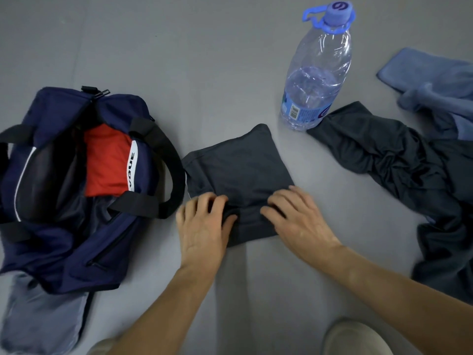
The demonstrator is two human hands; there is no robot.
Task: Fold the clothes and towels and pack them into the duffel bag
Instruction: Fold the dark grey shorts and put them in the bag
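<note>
Pinching folded grey garment (238,165) with left grip (204,226) and right grip (297,216); left, open duffel bag (64,252) (red garment (107,160) inside); right, water bottle (317,73) beside crumpled dark garment (384,149), blue towel (430,78).

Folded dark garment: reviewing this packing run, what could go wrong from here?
The left hand and right hand pinch the folded dark garment at one crease, so the fold may open when lifted. The duffel bag handle lies between garment and opening and could snag it. The crumpled garment reaches the water bottle; a tug may topple it.
</note>
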